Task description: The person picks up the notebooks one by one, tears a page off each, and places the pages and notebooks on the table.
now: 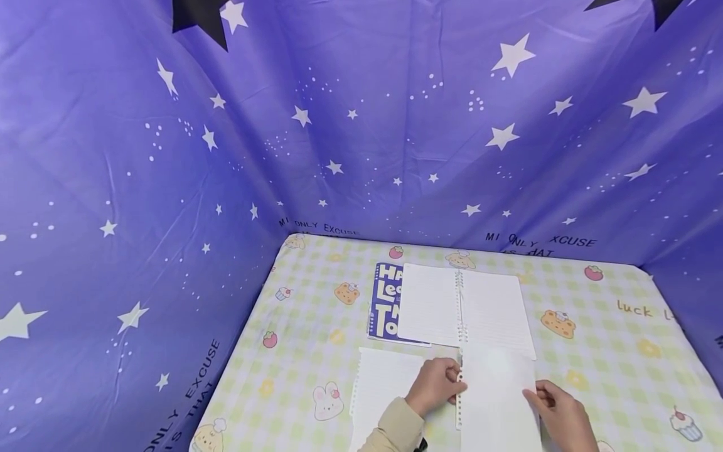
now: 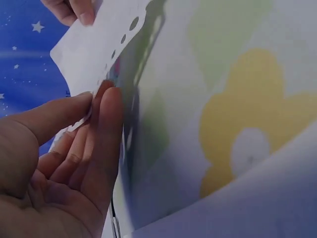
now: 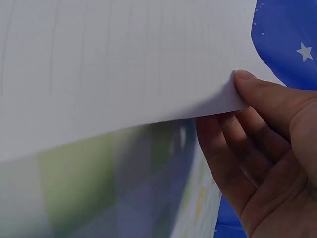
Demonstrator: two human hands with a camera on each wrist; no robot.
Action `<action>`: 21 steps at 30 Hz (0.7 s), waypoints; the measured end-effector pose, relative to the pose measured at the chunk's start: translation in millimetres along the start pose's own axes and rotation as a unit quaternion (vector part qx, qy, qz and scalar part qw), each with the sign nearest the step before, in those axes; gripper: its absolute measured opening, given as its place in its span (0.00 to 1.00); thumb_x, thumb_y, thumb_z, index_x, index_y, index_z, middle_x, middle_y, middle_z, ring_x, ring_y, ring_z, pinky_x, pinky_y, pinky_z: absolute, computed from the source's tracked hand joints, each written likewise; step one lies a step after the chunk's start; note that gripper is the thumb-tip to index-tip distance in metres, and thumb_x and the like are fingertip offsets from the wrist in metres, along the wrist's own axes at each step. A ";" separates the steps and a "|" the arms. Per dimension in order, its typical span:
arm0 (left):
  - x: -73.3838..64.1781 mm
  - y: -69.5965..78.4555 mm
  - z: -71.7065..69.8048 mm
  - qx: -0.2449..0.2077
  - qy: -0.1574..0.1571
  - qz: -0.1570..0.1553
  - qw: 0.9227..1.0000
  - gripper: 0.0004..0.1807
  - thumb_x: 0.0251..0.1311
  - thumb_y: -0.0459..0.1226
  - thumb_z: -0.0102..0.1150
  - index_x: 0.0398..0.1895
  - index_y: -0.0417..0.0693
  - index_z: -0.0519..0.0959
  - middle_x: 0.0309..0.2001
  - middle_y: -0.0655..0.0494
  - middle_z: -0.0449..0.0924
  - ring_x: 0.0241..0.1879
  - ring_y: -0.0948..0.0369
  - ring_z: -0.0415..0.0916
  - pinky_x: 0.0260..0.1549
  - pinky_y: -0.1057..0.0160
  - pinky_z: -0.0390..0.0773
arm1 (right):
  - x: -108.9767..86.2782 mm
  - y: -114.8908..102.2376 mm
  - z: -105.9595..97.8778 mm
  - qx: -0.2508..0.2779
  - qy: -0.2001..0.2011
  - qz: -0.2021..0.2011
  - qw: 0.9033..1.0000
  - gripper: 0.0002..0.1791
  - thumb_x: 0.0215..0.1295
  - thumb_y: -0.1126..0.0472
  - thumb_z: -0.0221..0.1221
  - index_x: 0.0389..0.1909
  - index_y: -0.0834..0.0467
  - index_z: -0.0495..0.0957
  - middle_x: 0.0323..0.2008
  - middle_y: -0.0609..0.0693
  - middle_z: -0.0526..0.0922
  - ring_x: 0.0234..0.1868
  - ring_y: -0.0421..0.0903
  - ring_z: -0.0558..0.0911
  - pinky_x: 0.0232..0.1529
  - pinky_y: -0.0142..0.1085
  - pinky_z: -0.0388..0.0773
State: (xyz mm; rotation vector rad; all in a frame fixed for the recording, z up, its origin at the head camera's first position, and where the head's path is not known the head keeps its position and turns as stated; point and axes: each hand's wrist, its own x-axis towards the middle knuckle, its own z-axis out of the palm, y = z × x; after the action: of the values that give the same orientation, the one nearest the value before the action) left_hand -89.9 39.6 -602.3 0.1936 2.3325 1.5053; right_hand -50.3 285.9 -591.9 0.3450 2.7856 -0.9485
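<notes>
Both hands hold a white loose-leaf sheet point(image 1: 498, 402) raised off the table, its row of punched holes on the left. My left hand point(image 1: 433, 386) pinches the holed edge between thumb and fingers, as the left wrist view shows of the sheet point(image 2: 94, 47). On the opposite edge, my right hand point(image 1: 563, 414) grips the paper with its thumb on top and fingers beneath. Faint ruled lines show on the sheet point(image 3: 124, 59) in the right wrist view. Just beyond it lies an open spiral notebook point(image 1: 491, 307) with blank lined pages, its lower part overlapped by the sheet.
A blue-covered notebook point(image 1: 386, 301) with large white letters lies partly under the open notebook's left page. Another white sheet point(image 1: 386, 383) with a holed edge is on the table at front left, beneath my left forearm. A checked tablecloth point(image 1: 305, 351) covers the table; starry purple-blue curtains point(image 1: 367, 125) surround it.
</notes>
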 end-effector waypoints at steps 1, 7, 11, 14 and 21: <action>0.0 -0.5 1.1 0.011 0.002 -0.001 1.000 0.10 0.53 0.30 0.71 0.39 0.43 0.83 0.22 0.63 0.85 0.12 0.70 0.76 0.18 0.76 0.77 | 0.0 0.8 1.1 -0.003 -0.003 -0.002 1.000 0.20 0.69 0.52 0.61 0.43 0.69 0.79 0.30 0.48 0.83 0.27 0.37 0.77 0.28 0.30 0.76; -0.9 -0.2 7.2 0.168 0.042 0.035 0.984 0.08 0.49 0.34 0.74 0.33 0.50 0.84 0.19 0.71 0.77 0.17 0.77 0.67 0.22 0.80 0.69 | 2.4 2.7 6.9 -0.008 -0.013 0.000 1.000 0.14 0.66 0.57 0.62 0.39 0.67 0.79 0.28 0.46 0.80 0.27 0.39 0.73 0.26 0.30 0.72; -2.8 1.8 9.7 0.252 0.064 0.060 0.964 0.09 0.47 0.37 0.76 0.30 0.54 0.83 0.16 0.73 0.71 0.18 0.76 0.64 0.22 0.79 0.65 | 5.1 3.1 9.6 -0.004 -0.018 0.006 1.000 0.15 0.66 0.58 0.63 0.39 0.68 0.79 0.27 0.46 0.79 0.28 0.42 0.73 0.26 0.31 0.71; -4.1 2.9 10.7 0.269 0.072 0.063 0.958 0.10 0.46 0.38 0.77 0.30 0.54 0.83 0.16 0.73 0.71 0.18 0.76 0.64 0.22 0.79 0.64 | 6.0 3.3 10.4 -0.005 -0.022 0.009 1.000 0.14 0.66 0.58 0.62 0.40 0.68 0.79 0.27 0.46 0.79 0.28 0.42 0.73 0.27 0.32 0.71; -5.4 2.4 11.6 0.250 0.075 0.048 0.964 0.16 0.45 0.38 0.78 0.38 0.53 0.83 0.19 0.71 0.75 0.18 0.76 0.66 0.21 0.79 0.65 | 5.4 2.2 10.0 -0.005 -0.021 0.013 1.000 0.17 0.65 0.60 0.63 0.43 0.72 0.78 0.28 0.47 0.80 0.28 0.42 0.73 0.27 0.31 0.71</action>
State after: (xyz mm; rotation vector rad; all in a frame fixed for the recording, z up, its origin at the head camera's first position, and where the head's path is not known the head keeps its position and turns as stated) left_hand -80.8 49.0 -603.2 0.3331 2.8270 0.9650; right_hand -54.0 282.3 -602.2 0.3556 2.7399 -0.9249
